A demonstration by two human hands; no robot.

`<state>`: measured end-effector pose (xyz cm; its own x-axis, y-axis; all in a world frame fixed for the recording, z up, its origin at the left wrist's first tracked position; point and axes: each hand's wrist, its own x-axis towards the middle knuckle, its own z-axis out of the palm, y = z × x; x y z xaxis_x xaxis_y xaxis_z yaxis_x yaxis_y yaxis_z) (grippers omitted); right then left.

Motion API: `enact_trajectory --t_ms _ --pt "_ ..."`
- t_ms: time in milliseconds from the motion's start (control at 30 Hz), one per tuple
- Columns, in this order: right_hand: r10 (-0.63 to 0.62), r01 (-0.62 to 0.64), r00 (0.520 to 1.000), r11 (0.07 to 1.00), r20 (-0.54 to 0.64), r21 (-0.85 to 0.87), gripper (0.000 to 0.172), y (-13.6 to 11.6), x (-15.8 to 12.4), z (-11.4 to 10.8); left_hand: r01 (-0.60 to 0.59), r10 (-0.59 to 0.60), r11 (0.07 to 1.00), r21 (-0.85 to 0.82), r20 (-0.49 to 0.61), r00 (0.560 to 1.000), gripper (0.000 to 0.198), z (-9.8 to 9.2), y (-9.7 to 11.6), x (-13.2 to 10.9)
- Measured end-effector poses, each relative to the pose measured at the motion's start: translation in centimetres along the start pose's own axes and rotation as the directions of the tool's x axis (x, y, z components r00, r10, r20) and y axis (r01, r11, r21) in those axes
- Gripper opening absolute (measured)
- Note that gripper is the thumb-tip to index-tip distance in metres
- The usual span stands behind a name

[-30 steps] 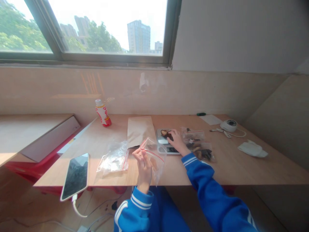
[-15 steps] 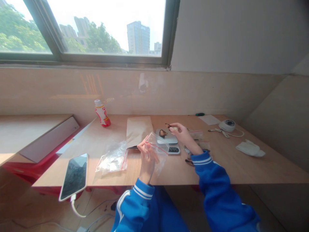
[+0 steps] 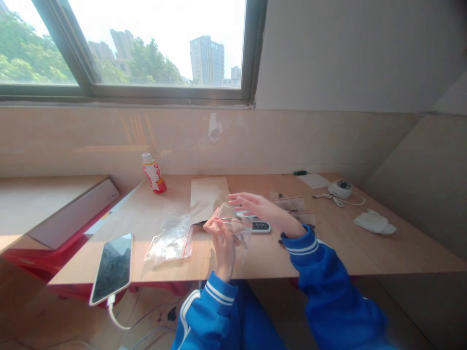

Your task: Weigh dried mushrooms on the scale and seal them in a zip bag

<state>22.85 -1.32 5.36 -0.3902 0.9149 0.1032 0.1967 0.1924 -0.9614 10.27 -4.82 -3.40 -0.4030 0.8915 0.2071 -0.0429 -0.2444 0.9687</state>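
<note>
The clear zip bag [image 3: 235, 228] hides part of the left hand [image 3: 222, 243]. Together with the right hand [image 3: 263, 206], it covers most of the digital scale [image 3: 260, 226], whose display digits are too small to read. The contents of the 2 zip bags [image 3: 288, 204] further right are too small to tell. Both blue sleeves [image 3: 339, 301] run off the bottom edge.

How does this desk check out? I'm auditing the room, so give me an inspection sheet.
Surface: wooden desk, lit by the window.
Job's things: clear zip bag with red seal; digital scale; zip bag of dark pieces.
Clutter: red-and-white bottle; smartphone; crumpled white cloth.
Hands: left hand pinches the clear bag; right hand, open, hovers over the scale.
Cables: white charging cable hangs from the smartphone.
Surroundings: window showing trees and tower blocks.
</note>
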Motion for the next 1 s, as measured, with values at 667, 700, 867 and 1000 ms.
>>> enact_trajectory --t_ms 667,700,867,1000 --pt "-0.367 -0.053 0.712 0.822 -0.599 -0.567 0.04 7.2 4.9 -2.2 0.055 -0.041 0.995 0.079 -0.176 0.984 0.053 -1.1 -1.4 0.1" --pt "-0.433 0.037 0.63 0.846 -0.645 -0.532 0.043 5.8 4.2 -2.0 0.092 -0.077 0.993 0.076 -0.189 0.979 0.053 -0.9 -1.2 0.1" --pt "-0.466 0.276 0.856 0.778 -0.225 -0.565 0.045 -0.4 -0.1 0.4 0.2 -0.181 0.977 0.079 -0.199 0.963 0.051 -0.4 -1.0 0.0" --pt "-0.375 0.235 0.892 0.862 -0.253 -0.45 0.041 -1.3 -2.5 0.8 0.142 -0.125 0.986 0.086 -0.184 0.975 0.054 -1.3 -2.5 0.3"
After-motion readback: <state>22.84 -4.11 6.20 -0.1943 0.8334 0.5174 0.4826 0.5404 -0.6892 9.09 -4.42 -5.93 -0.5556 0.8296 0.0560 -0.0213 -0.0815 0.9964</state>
